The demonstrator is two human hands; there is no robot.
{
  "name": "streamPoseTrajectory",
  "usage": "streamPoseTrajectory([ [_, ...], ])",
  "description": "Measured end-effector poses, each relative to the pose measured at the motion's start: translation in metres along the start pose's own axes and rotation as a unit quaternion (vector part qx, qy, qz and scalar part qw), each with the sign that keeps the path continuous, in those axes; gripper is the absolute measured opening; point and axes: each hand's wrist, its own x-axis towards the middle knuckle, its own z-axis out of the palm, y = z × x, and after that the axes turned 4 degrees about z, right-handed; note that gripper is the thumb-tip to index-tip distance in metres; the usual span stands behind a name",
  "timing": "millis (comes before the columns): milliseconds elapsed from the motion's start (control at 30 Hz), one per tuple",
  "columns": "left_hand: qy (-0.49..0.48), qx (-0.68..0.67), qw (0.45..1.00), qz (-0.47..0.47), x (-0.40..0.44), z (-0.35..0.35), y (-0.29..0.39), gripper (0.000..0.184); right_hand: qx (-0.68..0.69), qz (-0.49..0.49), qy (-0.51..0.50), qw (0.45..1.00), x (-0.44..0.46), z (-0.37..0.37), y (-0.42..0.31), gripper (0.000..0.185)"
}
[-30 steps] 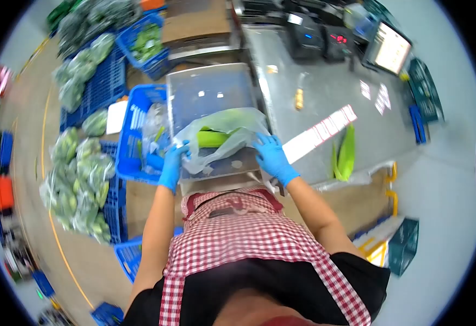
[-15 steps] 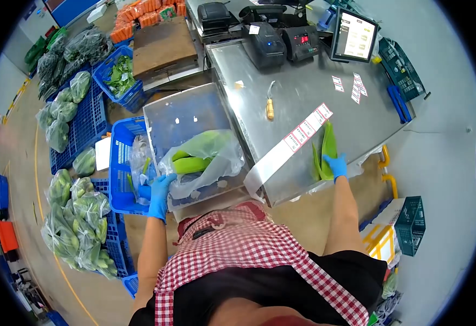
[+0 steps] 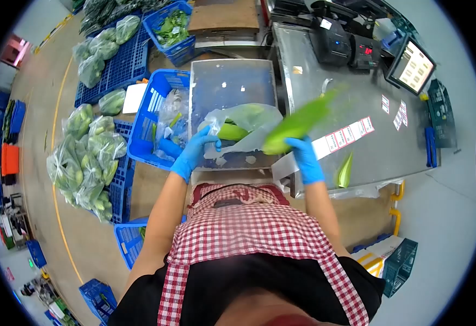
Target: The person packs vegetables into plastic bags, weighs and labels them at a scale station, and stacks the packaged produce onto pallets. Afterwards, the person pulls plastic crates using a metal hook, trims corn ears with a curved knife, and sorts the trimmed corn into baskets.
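At two o'clock from centre: one long, tapered green ear, leafy, motion-blurred, lifted off the smooth steel table within the last half-second and now beside the bag; one slim green piece left there, three o'clock. Right hand, three: gripping the ear's lower end. Left hand, nine: fingers pinching the edge of the bag, twelve, thin, crinkled, translucent, rounded green produce inside.
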Motion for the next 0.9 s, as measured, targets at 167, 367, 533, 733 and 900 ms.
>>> streamPoseTrajectory([
  [167, -0.014, -0.113, 0.993, 0.039, -0.008, -0.009, 0.024, 0.055, -0.212, -0.083, -0.147, 0.963, 0.078, 0.112, 0.027, 0.054],
  [367, -0.01, -0.189, 0.982, 0.025, 0.008, -0.034, 0.029, 0.055, -0.573, -0.178, -0.12, 0.791, 0.145, 0.097, 0.093, 0.047],
  [533, -0.003, -0.156, 0.988, 0.005, 0.019, -0.047, 0.02, 0.048, -0.685, -0.034, -0.162, 0.71, 0.148, 0.069, 0.086, 0.041],
  [733, 0.023, 0.143, 0.989, -0.023, 0.03, -0.054, 0.01, 0.042, -0.619, -0.212, 0.217, 0.724, 0.091, 0.05, 0.006, 0.067],
  [900, 0.066, 0.238, 0.969, -0.033, 0.033, -0.054, 0.017, 0.033, -0.617, -0.12, 0.259, 0.733, 0.072, 0.03, 0.034, 0.1],
])
